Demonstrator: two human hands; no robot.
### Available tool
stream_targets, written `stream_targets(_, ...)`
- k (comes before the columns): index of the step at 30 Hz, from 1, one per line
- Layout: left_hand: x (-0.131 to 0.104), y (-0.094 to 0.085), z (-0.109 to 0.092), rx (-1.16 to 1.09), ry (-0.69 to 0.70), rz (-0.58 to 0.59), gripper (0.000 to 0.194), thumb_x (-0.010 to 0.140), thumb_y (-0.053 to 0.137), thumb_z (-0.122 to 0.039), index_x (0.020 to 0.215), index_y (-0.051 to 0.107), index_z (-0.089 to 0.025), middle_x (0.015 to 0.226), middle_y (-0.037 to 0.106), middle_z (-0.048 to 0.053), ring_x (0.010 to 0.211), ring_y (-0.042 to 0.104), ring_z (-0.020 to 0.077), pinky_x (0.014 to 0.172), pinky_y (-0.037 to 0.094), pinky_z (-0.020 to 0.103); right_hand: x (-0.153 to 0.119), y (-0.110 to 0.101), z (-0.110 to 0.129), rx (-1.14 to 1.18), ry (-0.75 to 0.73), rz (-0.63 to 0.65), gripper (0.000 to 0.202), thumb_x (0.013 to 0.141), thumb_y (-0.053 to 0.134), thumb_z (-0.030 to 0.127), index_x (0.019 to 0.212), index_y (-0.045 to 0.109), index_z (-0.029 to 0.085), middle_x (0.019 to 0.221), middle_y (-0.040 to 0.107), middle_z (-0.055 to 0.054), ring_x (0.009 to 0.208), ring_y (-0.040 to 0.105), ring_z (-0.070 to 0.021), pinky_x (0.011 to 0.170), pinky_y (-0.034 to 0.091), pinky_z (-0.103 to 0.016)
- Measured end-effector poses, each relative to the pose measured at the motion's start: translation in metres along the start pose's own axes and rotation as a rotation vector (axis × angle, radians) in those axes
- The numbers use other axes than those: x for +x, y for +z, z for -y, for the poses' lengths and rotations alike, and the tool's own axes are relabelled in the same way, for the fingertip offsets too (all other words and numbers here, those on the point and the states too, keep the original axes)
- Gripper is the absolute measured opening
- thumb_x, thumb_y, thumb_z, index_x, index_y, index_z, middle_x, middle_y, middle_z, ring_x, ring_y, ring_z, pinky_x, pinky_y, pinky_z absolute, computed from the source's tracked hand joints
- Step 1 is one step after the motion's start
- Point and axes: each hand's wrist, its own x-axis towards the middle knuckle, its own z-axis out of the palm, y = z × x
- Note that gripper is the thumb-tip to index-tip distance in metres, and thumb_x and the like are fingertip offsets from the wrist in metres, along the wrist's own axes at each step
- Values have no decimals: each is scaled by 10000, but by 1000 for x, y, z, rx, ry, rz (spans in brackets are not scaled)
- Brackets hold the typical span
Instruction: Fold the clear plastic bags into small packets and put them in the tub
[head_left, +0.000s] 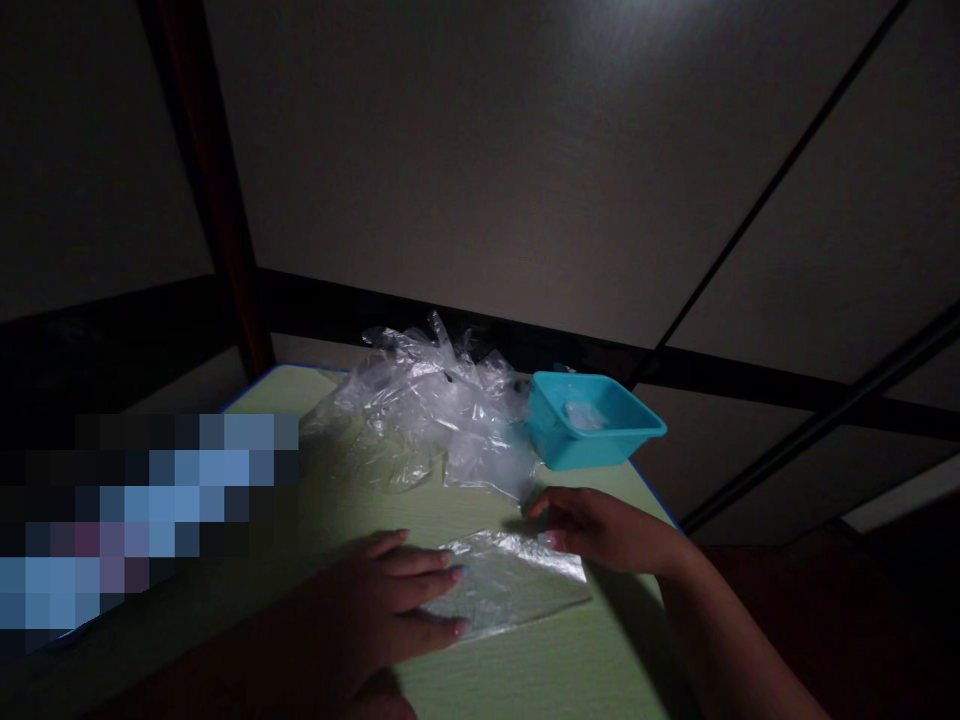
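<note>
A clear plastic bag (510,590) lies flattened on the light green table in front of me. My left hand (405,595) rests palm down with spread fingers, the fingertips on the bag's left side. Over the bag's upper right part, my right hand (581,525) has loosely bent fingers that stand apart. Nothing shows between them, and whether they touch the film is hard to make out. Beyond both hands sits a loose heap of crumpled clear plastic bags (442,410).
A turquoise plastic basket (585,450) stands at the table's far right, with a small whitish item (585,415) inside. The table (600,670) has a blue edge and stands near large dark panels (450,180). A pixelated patch covers the left side.
</note>
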Motion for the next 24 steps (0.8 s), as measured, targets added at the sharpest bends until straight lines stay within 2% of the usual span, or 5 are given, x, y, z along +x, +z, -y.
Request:
stream_targets(5, 0, 3, -2, 13, -47, -64, 540, 875, 546, -585, 1367, 455, -379, 1454, 409, 45, 1322, 391, 313, 1092, 243, 525, 2, 1, -5, -79, 108, -2, 221, 715, 709, 265, 879, 625, 143, 731, 595, -9, 666, 507, -141, 547, 360, -220)
stream_targets(9, 2, 1, -3, 52, -32, 35, 569, 887, 494, -618, 1395, 408, -379, 1459, 396, 68, 1327, 384, 315, 1076, 257, 557, 3, 0, -8, -111, 166, 31, 167, 662, 727, 233, 738, 618, 132, 623, 555, 20, 574, 471, -113, 494, 306, -215)
stream_targets(17, 2, 1, -6, 79, -33, -69, 638, 864, 533, -619, 1424, 361, -367, 1492, 354, 58, 1345, 350, 323, 1089, 260, 549, 1, 0, -8, -101, 160, 52, 88, 683, 663, 179, 662, 587, 140, 594, 496, 30, 554, 390, -91, 488, 256, -236)
stream_targets(20, 3, -7, -10, 113, -55, -19, 582, 887, 520, -593, 1401, 405, -346, 1489, 367, 53, 1364, 318, 313, 1102, 208, 572, 1, 0, -10, -64, 145, 40, 79, 689, 645, 169, 651, 582, 142, 593, 492, 30, 557, 385, -93, 502, 262, -243)
stream_targets(24, 3, -14, -9, 111, -41, 19, 510, 910, 536, -531, 1362, 462, -309, 1416, 481, 50, 1326, 397, 266, 1133, 144, 533, 1, -3, -10, 23, 120, 14, 132, 673, 654, 171, 609, 541, 147, 575, 449, 42, 552, 364, -91, 507, 256, -244)
